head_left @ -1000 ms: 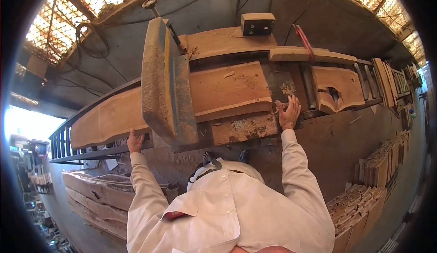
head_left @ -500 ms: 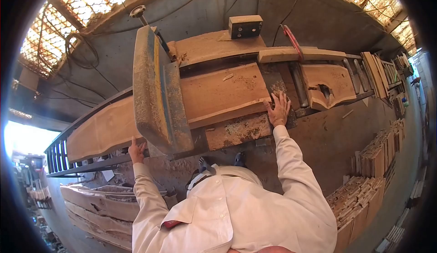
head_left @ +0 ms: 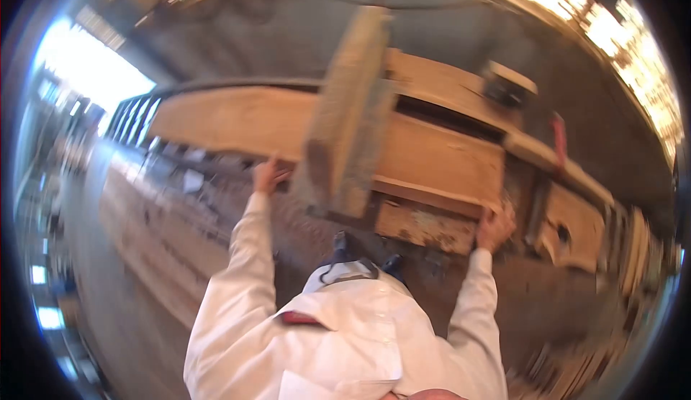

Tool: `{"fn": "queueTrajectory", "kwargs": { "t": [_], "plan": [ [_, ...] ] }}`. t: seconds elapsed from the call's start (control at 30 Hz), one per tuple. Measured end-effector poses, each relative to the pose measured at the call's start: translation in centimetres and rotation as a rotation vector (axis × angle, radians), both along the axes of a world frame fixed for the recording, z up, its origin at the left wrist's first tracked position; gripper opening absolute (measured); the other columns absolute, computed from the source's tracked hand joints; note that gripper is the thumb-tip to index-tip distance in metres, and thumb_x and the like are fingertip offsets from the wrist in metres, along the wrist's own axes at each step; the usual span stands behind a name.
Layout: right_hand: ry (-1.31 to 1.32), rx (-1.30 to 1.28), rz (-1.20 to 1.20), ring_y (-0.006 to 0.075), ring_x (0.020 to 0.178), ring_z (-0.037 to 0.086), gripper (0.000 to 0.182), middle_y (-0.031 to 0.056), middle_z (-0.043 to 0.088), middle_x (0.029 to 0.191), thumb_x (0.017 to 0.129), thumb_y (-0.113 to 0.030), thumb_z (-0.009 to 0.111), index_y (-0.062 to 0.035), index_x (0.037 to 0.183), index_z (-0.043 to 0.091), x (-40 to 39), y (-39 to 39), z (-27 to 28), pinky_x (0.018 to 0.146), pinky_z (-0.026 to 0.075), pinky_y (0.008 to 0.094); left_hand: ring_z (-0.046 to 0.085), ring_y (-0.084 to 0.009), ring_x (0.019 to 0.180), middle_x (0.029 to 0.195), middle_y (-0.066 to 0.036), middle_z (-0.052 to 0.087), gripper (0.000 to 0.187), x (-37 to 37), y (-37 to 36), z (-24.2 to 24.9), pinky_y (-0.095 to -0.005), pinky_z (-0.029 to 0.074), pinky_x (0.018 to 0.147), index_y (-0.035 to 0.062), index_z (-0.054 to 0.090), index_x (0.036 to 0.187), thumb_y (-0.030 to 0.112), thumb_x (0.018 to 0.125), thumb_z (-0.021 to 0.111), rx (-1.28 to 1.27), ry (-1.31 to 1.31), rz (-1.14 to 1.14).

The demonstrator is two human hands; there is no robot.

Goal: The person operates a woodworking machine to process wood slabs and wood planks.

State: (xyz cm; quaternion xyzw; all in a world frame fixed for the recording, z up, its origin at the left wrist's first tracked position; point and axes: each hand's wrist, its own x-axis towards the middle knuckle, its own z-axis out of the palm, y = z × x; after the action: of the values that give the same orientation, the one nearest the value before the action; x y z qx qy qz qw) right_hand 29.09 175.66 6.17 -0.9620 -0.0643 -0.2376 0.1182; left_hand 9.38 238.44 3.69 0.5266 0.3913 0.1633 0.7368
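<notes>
A long wooden plank (head_left: 443, 166) with a rough, bark-like near edge lies on the machine bed, and its left stretch (head_left: 237, 116) shows beyond a tall, dusty machine housing (head_left: 345, 112). The housing hides the plank's middle. My left hand (head_left: 266, 177) is at the near edge, left of the housing, thumb up at the rim and the other fingers curled lower. At the plank's right end, my right hand (head_left: 495, 229) holds the near corner, with the thumb towards the wood. Motion blur softens both hands.
Behind the plank stand another board (head_left: 439, 83) and a dark block (head_left: 507, 83). A red-handled piece (head_left: 559, 141) rises at the right, near a short board with a hole (head_left: 572, 227). Rough slabs (head_left: 155, 245) lie at lower left, stacked boards (head_left: 568, 367) at lower right.
The camera view has swung left, so everything appears shifted right and tilted. Both hands stay at the plank. Its right end now appears nearer the housing.
</notes>
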Motion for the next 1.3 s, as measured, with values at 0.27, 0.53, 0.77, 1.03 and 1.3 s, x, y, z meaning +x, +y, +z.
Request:
{"fn": "queueTrajectory", "kwargs": {
  "t": [0.27, 0.53, 0.77, 1.03, 1.3],
  "plan": [
    [0.265, 0.042, -0.132, 0.0259, 0.149, 0.02, 0.076, 0.0098, 0.032, 0.159, 0.096, -0.071, 0.032, -0.0145, 0.144, 0.049, 1.3, -1.7, -5.0, 0.123, 0.009, 0.0465, 0.071, -0.0415, 0.083, 0.109, -0.028, 0.061, 0.065, -0.2, 3.8, 0.6, -0.041, 0.064, 0.062, -0.0175, 0.05, 0.118, 0.04, 0.092, 0.068, 0.042, 0.157, 0.328],
    [0.273, 0.078, -0.159, 0.0254, 0.149, 0.021, 0.081, 0.0095, 0.031, 0.159, 0.093, -0.075, 0.031, -0.0148, 0.146, 0.047, 0.6, -1.1, -4.1, 0.123, 0.009, 0.0456, 0.071, -0.0384, 0.073, 0.096, -0.027, 0.064, 0.059, -0.3, 4.8, 1.0, -0.0382, 0.063, 0.054, -0.0168, 0.05, 0.11, 0.036, 0.093, 0.069, 0.064, 0.102, 0.301],
    [0.268, 0.092, -0.18, 0.0262, 0.149, 0.023, 0.081, 0.0099, 0.034, 0.158, 0.092, -0.075, 0.035, -0.0142, 0.144, 0.048, 0.6, -0.2, -3.6, 0.123, 0.01, 0.0455, 0.069, -0.026, 0.054, 0.084, -0.022, 0.069, 0.061, -1.3, 5.1, 1.5, -0.0281, 0.05, 0.04, -0.0125, 0.057, 0.101, 0.047, 0.092, 0.066, 0.149, 0.172, 0.164],
    [0.272, 0.104, -0.171, 0.0283, 0.147, 0.027, 0.086, 0.0116, 0.039, 0.155, 0.091, -0.074, 0.039, -0.0056, 0.142, 0.049, 0.3, -0.2, -2.8, 0.122, 0.014, 0.0453, 0.065, -0.0216, 0.046, 0.078, -0.022, 0.07, 0.058, -1.2, 4.5, 0.4, -0.0256, 0.04, 0.032, -0.0094, 0.06, 0.087, 0.048, 0.091, 0.068, 0.235, 0.182, 0.234],
    [0.281, 0.152, -0.146, 0.0256, 0.148, 0.023, 0.078, 0.0102, 0.036, 0.156, 0.092, -0.071, 0.043, -0.0106, 0.141, 0.05, 0.0, -0.7, -2.6, 0.123, 0.011, 0.0443, 0.066, -0.0197, 0.049, 0.079, -0.023, 0.071, 0.059, -1.3, 4.5, -0.6, -0.0255, 0.035, 0.031, -0.009, 0.061, 0.086, 0.049, 0.09, 0.069, 0.31, 0.186, 0.218]
  ]
}}
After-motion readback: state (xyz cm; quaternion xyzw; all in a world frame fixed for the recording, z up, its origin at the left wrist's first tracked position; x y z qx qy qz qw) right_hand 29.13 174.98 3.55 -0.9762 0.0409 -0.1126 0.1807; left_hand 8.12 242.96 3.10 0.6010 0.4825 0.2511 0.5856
